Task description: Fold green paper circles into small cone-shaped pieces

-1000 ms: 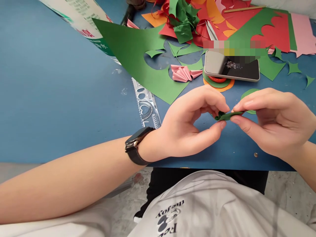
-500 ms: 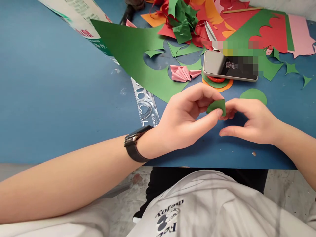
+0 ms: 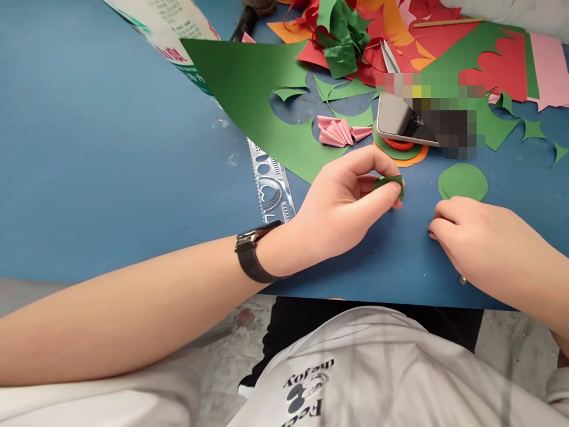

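My left hand [image 3: 351,204], with a black watch on its wrist, pinches a small folded piece of green paper [image 3: 389,180] between thumb and fingers. To the right and apart from it, my right hand [image 3: 480,231] is closed in a pinch, low over the table. A very thin, needle-like tip shows at its fingertips; the rest of it is hidden. Just beyond the right hand lie overlapping green paper circles [image 3: 463,181]. Folded pink paper cones [image 3: 336,131] lie past the left hand.
A phone [image 3: 393,115] rests on orange and green paper discs and red scissor handles. A large green sheet [image 3: 249,95] and a clear stencil ruler [image 3: 269,187] lie left of it. Red, green and orange scraps [image 3: 342,41] heap at the back of the blue table [image 3: 111,148].
My right hand has left the green paper, moved right and toward me, and closed into a pinch. My left hand still holds the paper, now tilted more edge-on. The view has shifted slightly.
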Action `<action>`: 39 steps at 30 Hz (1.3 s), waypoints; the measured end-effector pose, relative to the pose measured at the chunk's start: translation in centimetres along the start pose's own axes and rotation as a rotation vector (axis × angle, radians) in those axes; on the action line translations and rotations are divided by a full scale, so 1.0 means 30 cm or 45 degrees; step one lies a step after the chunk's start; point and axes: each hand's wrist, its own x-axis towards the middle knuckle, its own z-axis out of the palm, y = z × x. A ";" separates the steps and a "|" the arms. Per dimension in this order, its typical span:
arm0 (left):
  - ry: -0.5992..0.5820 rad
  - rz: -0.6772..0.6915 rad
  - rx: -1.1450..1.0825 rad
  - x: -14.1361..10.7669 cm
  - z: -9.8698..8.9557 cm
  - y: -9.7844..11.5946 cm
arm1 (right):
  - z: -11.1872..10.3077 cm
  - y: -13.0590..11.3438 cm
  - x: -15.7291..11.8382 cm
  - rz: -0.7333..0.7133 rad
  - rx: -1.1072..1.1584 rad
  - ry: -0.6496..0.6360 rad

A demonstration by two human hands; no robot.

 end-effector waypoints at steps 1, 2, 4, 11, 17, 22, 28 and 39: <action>0.002 -0.010 -0.009 0.001 0.002 -0.001 | -0.003 -0.010 0.000 -0.026 -0.144 -0.082; 0.004 -0.016 -0.021 0.001 0.004 -0.002 | -0.007 -0.020 0.003 -0.052 -0.284 -0.153; 0.004 -0.012 -0.040 0.003 0.007 -0.005 | -0.019 -0.041 0.017 -0.066 -0.405 -0.211; -0.012 -0.080 -0.014 0.002 0.006 0.002 | -0.050 -0.076 0.081 -0.021 -0.410 -0.433; -0.059 -0.138 0.009 0.002 0.003 0.015 | -0.051 -0.014 0.095 0.061 0.011 -0.251; -0.175 -0.278 -0.024 -0.005 0.006 0.029 | -0.049 0.019 0.095 0.080 1.246 0.305; -0.282 -0.274 -0.081 -0.009 0.009 0.011 | 0.007 0.027 0.125 0.099 1.733 0.521; -0.386 -0.323 -0.075 -0.006 0.005 0.015 | 0.046 0.054 0.129 0.140 1.571 0.598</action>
